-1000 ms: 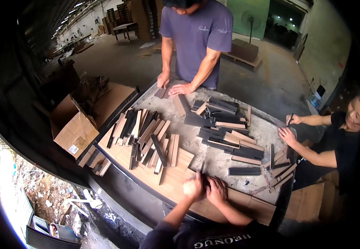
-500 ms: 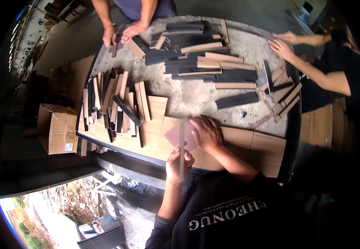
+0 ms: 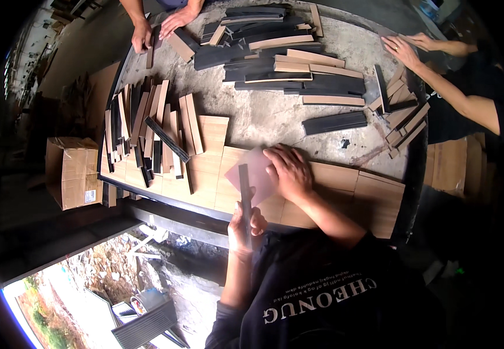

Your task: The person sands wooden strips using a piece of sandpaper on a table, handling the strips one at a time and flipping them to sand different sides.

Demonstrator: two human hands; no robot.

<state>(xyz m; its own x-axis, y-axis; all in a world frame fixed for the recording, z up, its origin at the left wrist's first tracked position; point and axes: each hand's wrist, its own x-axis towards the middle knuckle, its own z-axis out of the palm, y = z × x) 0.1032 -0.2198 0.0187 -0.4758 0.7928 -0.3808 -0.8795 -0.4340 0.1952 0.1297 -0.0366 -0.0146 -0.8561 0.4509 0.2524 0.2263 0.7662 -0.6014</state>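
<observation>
My left hand (image 3: 244,230) is wrapped round the lower part of a narrow wooden strip (image 3: 244,192), which points away from me and shows a greyish face. Behind the strip is a thin pinkish square sheet (image 3: 259,166), blurred and turned cornerwise. My right hand (image 3: 291,174) grips the sheet's right side, its fingers bent over the edge and thumb toward the strip. Whether the sheet touches the strip I cannot tell. Both hands are above light wooden boards (image 3: 324,183) along the table's near edge.
A pile of wooden strips (image 3: 153,125) lies at the left, dark and light strips (image 3: 292,64) at the far middle, and another heap (image 3: 406,116) at the right. A cardboard box (image 3: 74,174) stands left of the table. Two co-workers' hands (image 3: 170,23) (image 3: 403,49) work across from me.
The strip in my left hand has turned, its face now darker, and its top end tilts slightly left. My right hand keeps hold of the sheet. The whole view has shifted a little.
</observation>
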